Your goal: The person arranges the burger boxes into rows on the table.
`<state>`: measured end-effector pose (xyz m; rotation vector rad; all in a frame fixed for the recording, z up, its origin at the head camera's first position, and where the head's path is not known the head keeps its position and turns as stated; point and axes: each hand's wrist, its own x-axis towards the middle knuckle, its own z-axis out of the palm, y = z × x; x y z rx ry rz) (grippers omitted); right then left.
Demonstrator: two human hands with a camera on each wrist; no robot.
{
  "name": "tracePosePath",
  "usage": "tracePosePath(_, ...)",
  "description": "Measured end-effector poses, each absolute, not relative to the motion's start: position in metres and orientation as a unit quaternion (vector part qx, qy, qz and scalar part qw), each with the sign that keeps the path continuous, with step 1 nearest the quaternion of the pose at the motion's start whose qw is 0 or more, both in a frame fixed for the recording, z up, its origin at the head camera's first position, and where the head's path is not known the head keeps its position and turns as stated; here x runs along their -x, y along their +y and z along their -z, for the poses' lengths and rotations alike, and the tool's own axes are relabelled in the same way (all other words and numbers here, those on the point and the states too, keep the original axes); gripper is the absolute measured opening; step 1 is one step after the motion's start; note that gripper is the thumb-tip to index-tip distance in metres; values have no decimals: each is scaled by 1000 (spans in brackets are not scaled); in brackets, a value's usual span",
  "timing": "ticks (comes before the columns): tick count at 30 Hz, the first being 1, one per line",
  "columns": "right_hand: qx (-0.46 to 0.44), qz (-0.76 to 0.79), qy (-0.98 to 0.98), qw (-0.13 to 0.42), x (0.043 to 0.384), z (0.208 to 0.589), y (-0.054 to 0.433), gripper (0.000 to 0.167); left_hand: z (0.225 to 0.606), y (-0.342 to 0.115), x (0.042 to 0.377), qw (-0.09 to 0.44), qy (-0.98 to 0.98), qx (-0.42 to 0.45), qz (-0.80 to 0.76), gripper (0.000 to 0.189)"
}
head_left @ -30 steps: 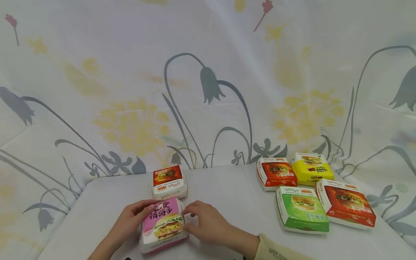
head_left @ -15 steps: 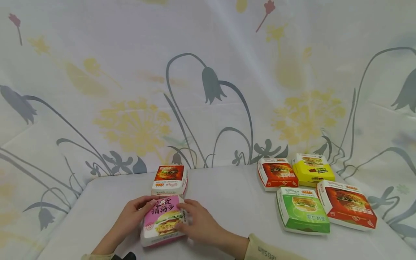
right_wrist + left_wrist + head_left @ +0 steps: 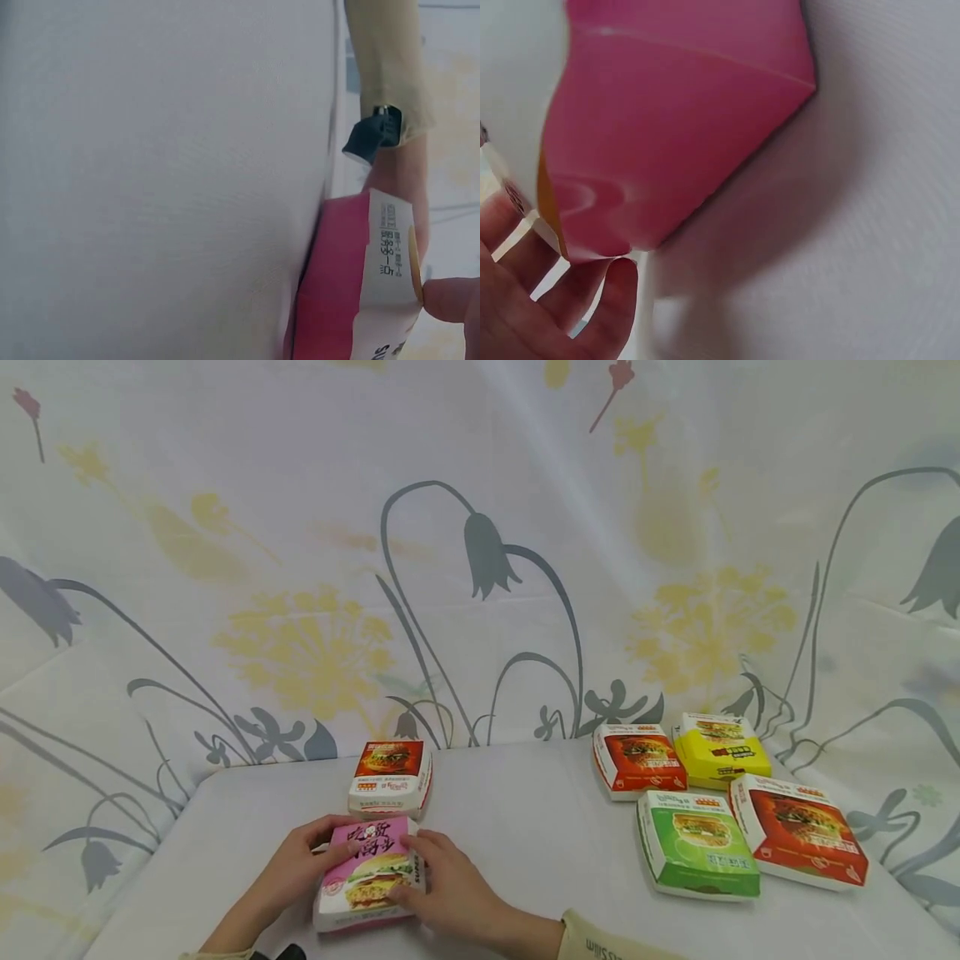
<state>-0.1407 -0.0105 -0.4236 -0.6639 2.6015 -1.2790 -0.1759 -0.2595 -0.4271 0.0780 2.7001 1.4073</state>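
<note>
Both hands hold a pink-and-white paper burger box with a burger picture on its lid, at the near left of the table in the head view. The left hand grips its left side and back left corner. Its thumb and fingers meet the box's lower corner in the left wrist view, where the pink side fills the top. On the right edge, the right hand has its fingers near the back corner and its thumb near the front. A red-and-white burger box sits directly behind the pink one.
Several burger boxes stand grouped at the right: a red one, a yellow one, a green one and a larger red one. A flower-printed cloth rises behind the white table.
The right hand has come in from beside the pink box onto its right edge. The pink box has shifted slightly left, and the red box behind it has turned a little straighter.
</note>
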Motion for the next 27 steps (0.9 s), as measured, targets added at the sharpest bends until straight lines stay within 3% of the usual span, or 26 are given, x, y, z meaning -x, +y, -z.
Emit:
tracePosePath(18,219,511,820,135,146,412,15,42,428,-260,176,74,872,-25,-483,44)
tracePosePath(27,223,536,805,118,150,393,56,38,428,-261,176,70,861,-37,-502,43)
